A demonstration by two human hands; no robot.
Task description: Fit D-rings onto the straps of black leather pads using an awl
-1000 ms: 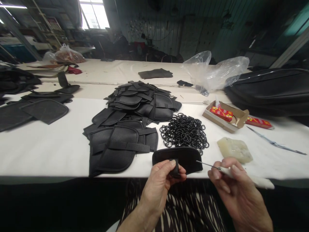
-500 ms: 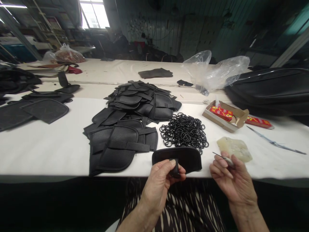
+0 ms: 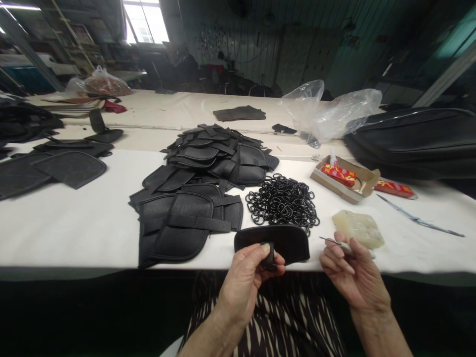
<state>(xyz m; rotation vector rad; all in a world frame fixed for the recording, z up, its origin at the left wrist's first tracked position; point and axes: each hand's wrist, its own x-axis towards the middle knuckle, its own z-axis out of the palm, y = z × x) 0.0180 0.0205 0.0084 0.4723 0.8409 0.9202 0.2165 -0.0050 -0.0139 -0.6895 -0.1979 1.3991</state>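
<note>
Though at the table edge (image 3: 92,268), hands (image 3: 241,280) (gap between)

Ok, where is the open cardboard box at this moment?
In the head view, the open cardboard box is on the right side of the table, just beyond the pale yellowish block.
</note>
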